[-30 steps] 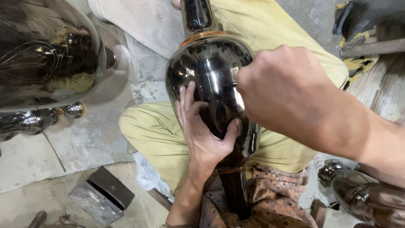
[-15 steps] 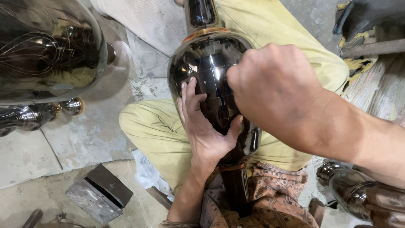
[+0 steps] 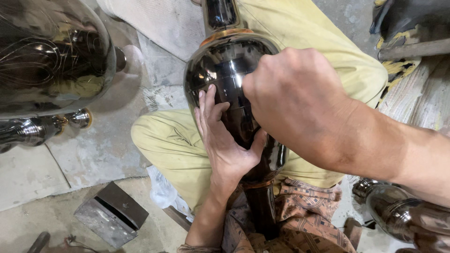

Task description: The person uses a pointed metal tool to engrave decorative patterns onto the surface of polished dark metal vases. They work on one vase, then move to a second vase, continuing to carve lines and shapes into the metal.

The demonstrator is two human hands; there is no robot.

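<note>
Head view. A dark polished metal vase (image 3: 225, 79) lies across the person's lap at centre, neck toward twelve o'clock. The left hand (image 3: 227, 140) lies open-palmed along its belly, fingers spread, steadying it. The right hand (image 3: 295, 98), at three o'clock of the vase, is clenched against the surface; whatever it holds is hidden. The surface already gleams, so the work appears well advanced. More polished vessels (image 3: 51, 56) lie at ten o'clock, a small metal block (image 3: 112, 215) at seven.

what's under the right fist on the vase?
The right hand is closed against the dark polished vase; whatever it grips is covered. The left hand lies flat on the belly beside it. Beneath the vase: yellow trousers.
</note>
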